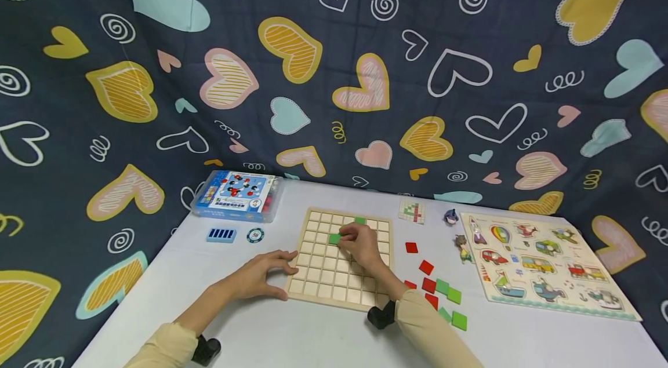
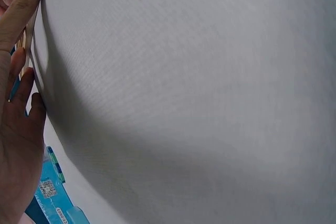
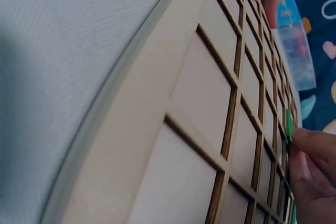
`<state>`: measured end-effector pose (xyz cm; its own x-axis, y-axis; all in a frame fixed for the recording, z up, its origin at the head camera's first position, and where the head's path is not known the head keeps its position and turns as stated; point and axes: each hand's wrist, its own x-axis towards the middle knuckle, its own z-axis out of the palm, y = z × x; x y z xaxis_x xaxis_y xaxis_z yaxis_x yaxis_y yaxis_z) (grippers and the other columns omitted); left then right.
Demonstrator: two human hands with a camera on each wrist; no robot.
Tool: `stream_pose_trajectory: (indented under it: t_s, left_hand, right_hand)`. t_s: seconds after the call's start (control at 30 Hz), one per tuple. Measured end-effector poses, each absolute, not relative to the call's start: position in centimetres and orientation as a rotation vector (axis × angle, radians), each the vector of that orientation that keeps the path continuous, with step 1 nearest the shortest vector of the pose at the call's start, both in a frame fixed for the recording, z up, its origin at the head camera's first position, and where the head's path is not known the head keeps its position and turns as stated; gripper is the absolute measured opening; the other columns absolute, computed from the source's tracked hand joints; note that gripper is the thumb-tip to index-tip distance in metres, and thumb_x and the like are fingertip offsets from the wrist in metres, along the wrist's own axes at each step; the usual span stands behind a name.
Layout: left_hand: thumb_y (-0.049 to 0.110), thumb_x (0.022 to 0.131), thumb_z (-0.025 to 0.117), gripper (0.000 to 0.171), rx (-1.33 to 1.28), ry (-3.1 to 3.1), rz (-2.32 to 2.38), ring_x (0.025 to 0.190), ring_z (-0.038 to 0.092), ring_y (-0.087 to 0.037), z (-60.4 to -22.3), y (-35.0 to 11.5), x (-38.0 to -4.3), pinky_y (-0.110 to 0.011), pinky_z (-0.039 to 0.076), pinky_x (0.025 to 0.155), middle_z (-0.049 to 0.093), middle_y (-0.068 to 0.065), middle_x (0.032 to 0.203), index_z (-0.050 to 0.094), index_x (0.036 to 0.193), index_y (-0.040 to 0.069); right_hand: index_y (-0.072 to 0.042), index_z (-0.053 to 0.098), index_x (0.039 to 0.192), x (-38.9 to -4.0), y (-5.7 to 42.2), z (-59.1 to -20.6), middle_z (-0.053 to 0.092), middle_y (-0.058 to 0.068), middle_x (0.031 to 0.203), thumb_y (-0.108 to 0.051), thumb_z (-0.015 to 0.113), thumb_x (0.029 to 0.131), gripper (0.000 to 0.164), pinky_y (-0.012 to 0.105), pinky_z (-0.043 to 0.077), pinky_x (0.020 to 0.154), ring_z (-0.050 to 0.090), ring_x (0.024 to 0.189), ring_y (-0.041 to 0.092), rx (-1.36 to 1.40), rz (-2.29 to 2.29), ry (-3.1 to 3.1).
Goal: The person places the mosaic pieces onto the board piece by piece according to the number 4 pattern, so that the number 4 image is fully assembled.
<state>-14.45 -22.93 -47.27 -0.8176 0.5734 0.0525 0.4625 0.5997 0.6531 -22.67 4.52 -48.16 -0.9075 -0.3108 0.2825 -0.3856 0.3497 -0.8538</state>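
Note:
A square wooden grid board (image 1: 313, 292) lies on the table, its pale cells framed by thin strips. My right hand (image 1: 363, 245) reaches over it with curled fingers, thumb and fingertips pinching the right side of a green square tile (image 1: 334, 238) at a cell in the upper middle. That green tile (image 3: 289, 124) also shows at the fingertips in the right wrist view. Another green tile (image 1: 360, 221) sits in the top row. My left hand (image 1: 259, 276) rests at the board's left edge, fingers spread and thumb near the lower left corner.
Loose red tiles (image 1: 429, 285) and green tiles (image 1: 454, 295) lie right of the board. Behind them are a pattern card (image 1: 412, 211), two small figures and a picture puzzle (image 1: 553, 269). On the left stand a plastic box (image 1: 235, 197), a blue slotted piece (image 1: 221, 235) and a round chip (image 1: 255, 235).

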Motion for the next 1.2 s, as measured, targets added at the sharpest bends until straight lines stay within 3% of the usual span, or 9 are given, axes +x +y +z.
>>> stream_pose_trajectory:
  t_s: [0.3,0.47,0.67,0.9,1.2]
  left_hand:
    - [0.04,0.072,0.08,0.048,0.86,2.66,1.034,0.131,0.042,-0.038,-47.4,-23.1,-14.3,-0.057,0.034,0.105,0.047,-0.012,0.144,0.069,0.112,0.017]
    - [0.038,0.072,0.08,0.048,0.866,2.678,1.041,0.13,0.042,-0.041,-47.3,-23.6,-14.0,-0.059,0.034,0.104,0.047,-0.014,0.143,0.069,0.112,0.014]
    - [0.041,0.072,0.079,0.05,0.896,2.695,1.023,0.129,0.043,-0.04,-47.2,-23.7,-13.9,-0.057,0.035,0.103,0.048,-0.014,0.143,0.069,0.113,0.014]
    - [0.042,0.072,0.078,0.049,0.896,2.705,1.022,0.129,0.043,-0.04,-47.0,-23.8,-14.0,-0.058,0.035,0.103,0.048,-0.014,0.142,0.069,0.113,0.015]
    - [0.041,0.072,0.079,0.048,0.925,2.681,1.035,0.129,0.043,-0.04,-47.5,-23.0,-14.4,-0.058,0.035,0.103,0.048,-0.014,0.142,0.069,0.112,0.016]
  right_hand:
    - [0.007,0.067,0.103,-21.9,6.0,-47.1,0.069,0.019,0.097,0.006,0.072,0.08,0.023,0.029,0.058,0.074,0.069,0.086,0.03,0.47,1.793,-2.565]
    - [0.008,0.065,0.107,-19.7,9.9,-46.0,0.067,0.024,0.105,0.006,0.07,0.082,0.025,0.035,0.058,0.077,0.067,0.092,0.033,0.372,1.882,-2.545]
    - [0.003,0.066,0.109,-16.8,16.3,-45.1,0.068,0.017,0.106,0.003,0.071,0.082,0.027,0.028,0.057,0.08,0.066,0.092,0.026,0.262,1.692,-2.679]
    - [0.002,0.067,0.106,-14.7,22.9,-45.0,0.069,0.012,0.103,0.007,0.071,0.079,0.028,0.028,0.058,0.075,0.064,0.088,0.021,0.121,1.359,-2.92]
    - [0.004,0.066,0.105,-13.3,25.3,-46.0,0.068,0.013,0.1,0.008,0.075,0.074,0.032,0.024,0.056,0.067,0.061,0.084,0.02,-0.008,1.223,-2.976]
